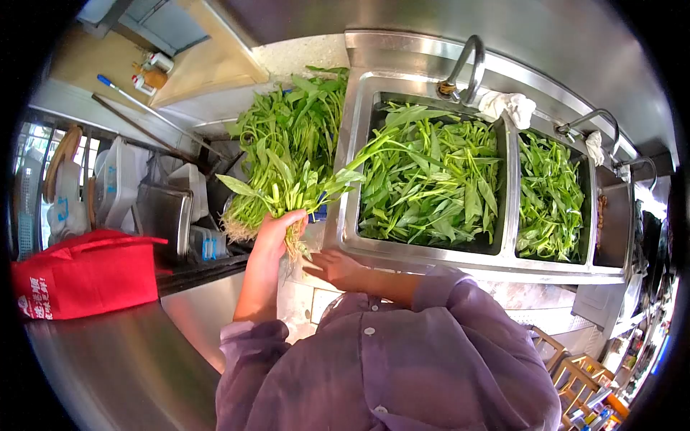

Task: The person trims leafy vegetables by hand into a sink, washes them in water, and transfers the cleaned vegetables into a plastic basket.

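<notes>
My left hand [277, 233] is wrapped round a bunch of water spinach [287, 190], its leaves fanning upward. Pale, stringy roots [293, 248] hang below the fist. Just right of those roots is my right hand [338, 271], fingers stretched out and apart, with nothing seen in it. Whether its fingertips touch the roots I cannot tell. Behind the bunch stands a tall heap of uncut water spinach [302, 115], its rooted ends toward me. Loose green stems and leaves [431, 187] fill the large sink basin to the right.
The steel sink [352, 165] has a second basin with more greens [550, 201] and a third at far right. A curved faucet [474, 65] and a white cloth [507, 108] sit along its back. On the left are a red bag [93, 276] and plastic containers [118, 183].
</notes>
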`<state>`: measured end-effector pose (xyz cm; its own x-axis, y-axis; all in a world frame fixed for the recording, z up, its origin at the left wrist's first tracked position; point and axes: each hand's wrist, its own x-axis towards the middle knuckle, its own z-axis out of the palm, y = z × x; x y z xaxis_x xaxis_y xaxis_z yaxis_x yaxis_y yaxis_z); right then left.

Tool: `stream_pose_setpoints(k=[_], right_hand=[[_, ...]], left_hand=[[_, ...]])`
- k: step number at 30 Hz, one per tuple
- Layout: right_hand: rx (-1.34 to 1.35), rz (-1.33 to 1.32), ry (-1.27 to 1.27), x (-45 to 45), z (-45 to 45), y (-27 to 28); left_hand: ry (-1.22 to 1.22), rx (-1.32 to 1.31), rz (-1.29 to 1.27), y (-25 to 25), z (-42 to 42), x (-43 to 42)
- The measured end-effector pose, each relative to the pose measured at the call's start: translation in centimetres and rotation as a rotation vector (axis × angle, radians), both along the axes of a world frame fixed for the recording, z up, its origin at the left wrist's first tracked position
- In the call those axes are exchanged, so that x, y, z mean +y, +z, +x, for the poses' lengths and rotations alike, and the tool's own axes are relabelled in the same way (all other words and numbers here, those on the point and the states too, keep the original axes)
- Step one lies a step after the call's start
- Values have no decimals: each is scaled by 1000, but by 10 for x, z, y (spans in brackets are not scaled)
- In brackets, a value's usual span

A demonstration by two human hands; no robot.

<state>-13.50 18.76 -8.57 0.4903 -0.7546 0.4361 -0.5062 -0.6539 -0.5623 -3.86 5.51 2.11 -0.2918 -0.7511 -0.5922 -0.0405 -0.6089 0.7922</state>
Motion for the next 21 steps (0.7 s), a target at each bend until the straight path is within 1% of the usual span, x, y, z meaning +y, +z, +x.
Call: stream_pose_setpoints(k=[2,3,4,5,6,7,9,11,13,14,15,16,17,19,20,21], right_hand=[[216,220,-8,-15,-14,25],[291,333,2,-19,-7,30],[259,351,71,-22,4,17],[227,366,141,-21,12,2],[311,111,75,-10,10,9],[334,221,116,-7,5,17],[242,116,8,-2,-16,27],[157,12,-243,-2,-70,74],[189,184,-567,-12,-127,83],[276,172,-849,-18,-148,112],[70,-211,-952,-24,-171,108],[115,-238,-1032,-29,-186,116],[149,-181,-1050,-32,-198,114],[232,11,-986,-36,-214,109],[231,12,-992,-35,-223,108],[59,206,-825,-34,-230,109]], left_hand=[[2,8,-14,4,-6,1],[19,11,-14,6,-8,3],[-49,23,-8,-1,-2,0],[-59,31,-18,1,-3,1],[-48,3,-18,3,-4,2],[-35,-28,-16,5,-3,3],[-37,-1,-54,6,3,4],[-80,11,-107,8,8,4],[-106,18,-120,13,11,5],[-136,22,-129,15,12,7],[-169,27,-139,16,13,8],[-197,-1,-143,14,14,8],[-204,3,-145,13,11,9],[-232,-14,-168,13,5,12],[-306,-21,-211,12,3,10],[-312,-21,-210,13,-1,10]])
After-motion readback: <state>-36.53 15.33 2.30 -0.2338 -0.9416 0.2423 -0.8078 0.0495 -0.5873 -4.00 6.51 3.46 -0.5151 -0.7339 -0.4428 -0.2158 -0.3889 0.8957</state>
